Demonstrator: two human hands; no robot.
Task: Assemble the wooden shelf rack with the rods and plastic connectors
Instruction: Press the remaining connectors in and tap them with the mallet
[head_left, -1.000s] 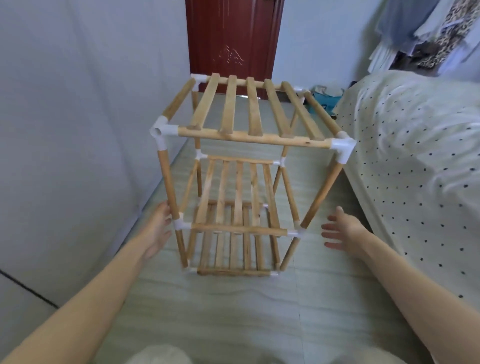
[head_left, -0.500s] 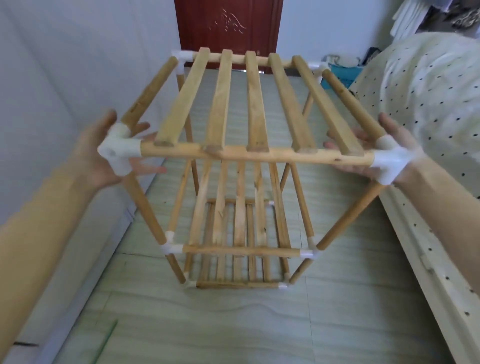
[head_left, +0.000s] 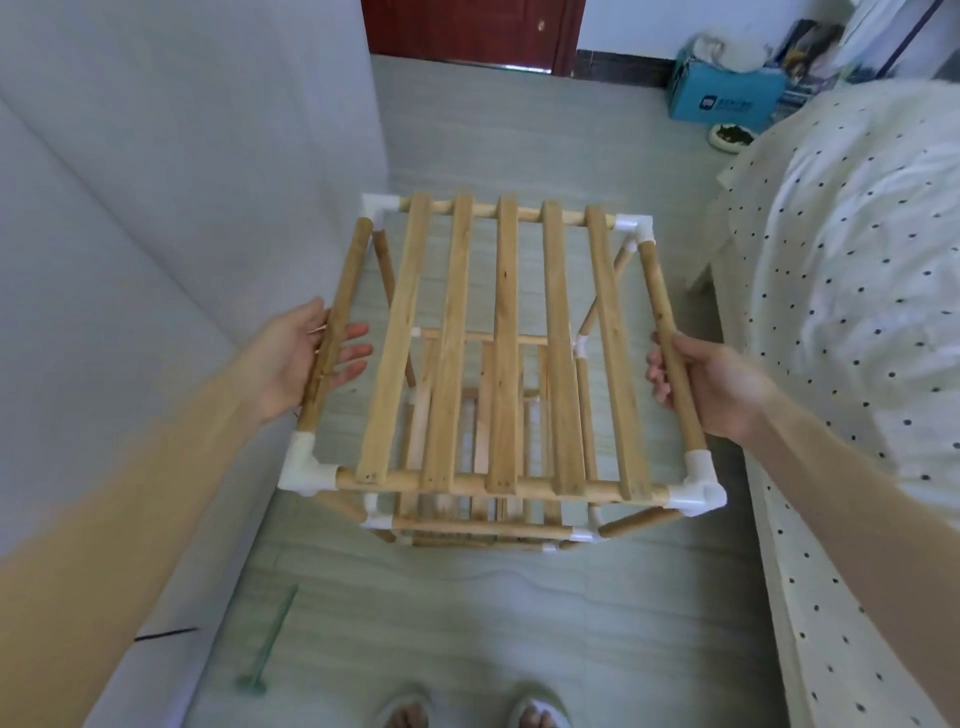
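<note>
Upright, the slatted wooden rack (head_left: 498, 374) has left hand (head_left: 296, 358) fingers flat, right hand (head_left: 711, 384) gripping its top side rods

You get soft, even daylight with faint shadows; your left forearm (head_left: 104, 519) smears with blur, and edges bend wide-angle.

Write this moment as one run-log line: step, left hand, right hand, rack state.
step: handling rack | left hand: open, under left top rod | right hand: grips right top rod | rack: assembled, upright, beside bed
</note>
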